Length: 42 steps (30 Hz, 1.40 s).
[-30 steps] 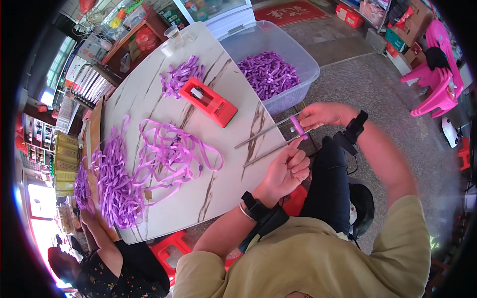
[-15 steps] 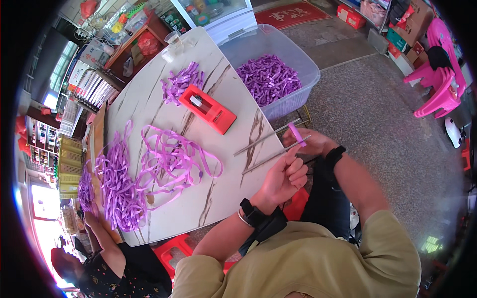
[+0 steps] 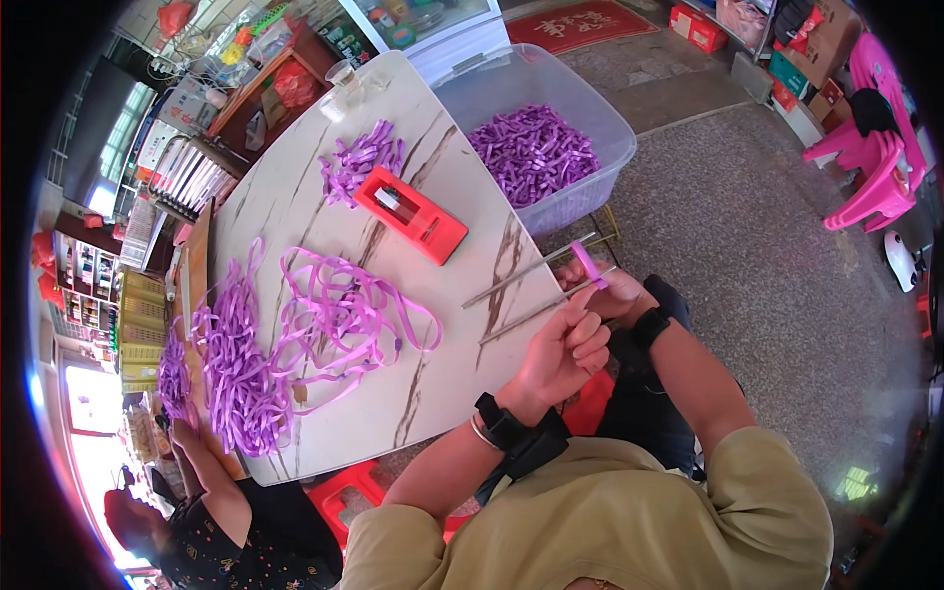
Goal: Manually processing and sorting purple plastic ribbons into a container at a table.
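Purple ribbon (image 3: 589, 264) — red mat (image 3: 531, 35), pale characters (image 3: 580, 28)

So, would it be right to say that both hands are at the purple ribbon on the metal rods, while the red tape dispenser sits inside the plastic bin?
Not quite: the red tape dispenser sits on the table, not inside the plastic bin, as the head view shows. The left hand and right hand are indeed at the purple ribbon on the metal rods.
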### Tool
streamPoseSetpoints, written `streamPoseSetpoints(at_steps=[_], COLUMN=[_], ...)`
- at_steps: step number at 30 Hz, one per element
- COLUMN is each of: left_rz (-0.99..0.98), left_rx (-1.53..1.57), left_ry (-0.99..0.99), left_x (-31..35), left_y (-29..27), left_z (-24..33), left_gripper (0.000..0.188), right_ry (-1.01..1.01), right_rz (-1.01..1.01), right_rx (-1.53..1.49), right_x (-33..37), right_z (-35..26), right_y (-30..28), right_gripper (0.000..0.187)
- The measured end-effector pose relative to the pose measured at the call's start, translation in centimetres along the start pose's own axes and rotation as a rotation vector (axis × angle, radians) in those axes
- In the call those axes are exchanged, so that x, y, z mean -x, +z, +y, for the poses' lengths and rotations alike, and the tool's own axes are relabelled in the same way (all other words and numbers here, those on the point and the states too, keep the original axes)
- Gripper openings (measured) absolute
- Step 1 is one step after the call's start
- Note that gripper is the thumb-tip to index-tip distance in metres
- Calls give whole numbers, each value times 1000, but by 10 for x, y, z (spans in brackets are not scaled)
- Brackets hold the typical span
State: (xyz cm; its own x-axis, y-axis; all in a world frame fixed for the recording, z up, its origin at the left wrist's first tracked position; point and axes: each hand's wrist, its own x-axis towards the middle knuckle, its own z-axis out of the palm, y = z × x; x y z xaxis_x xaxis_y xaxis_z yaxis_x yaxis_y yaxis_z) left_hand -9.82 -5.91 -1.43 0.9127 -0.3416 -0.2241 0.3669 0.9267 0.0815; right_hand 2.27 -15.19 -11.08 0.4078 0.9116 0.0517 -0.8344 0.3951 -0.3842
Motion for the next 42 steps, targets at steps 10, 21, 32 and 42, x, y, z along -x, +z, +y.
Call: streamPoseSetpoints(at_steps=[10, 21, 32, 42], left_rz=[3, -57, -72, -141], left_rx=[20, 38, 43, 73], left_ry=[6, -8, -11, -18], left_x=[1, 0, -2, -2], left_y=[0, -1, -3, -11], left_z=[0, 0, 1, -1], left_gripper=[31, 27, 23, 19], right_ry=[247, 534, 261, -53], right_rz=[335, 500, 624, 545], right_rx=[616, 367, 942, 1790], right_x=[6, 20, 10, 4], right_z=[-70, -75, -81, -69], right_y=[32, 61, 88, 114], right_gripper=[19, 48, 18, 17])
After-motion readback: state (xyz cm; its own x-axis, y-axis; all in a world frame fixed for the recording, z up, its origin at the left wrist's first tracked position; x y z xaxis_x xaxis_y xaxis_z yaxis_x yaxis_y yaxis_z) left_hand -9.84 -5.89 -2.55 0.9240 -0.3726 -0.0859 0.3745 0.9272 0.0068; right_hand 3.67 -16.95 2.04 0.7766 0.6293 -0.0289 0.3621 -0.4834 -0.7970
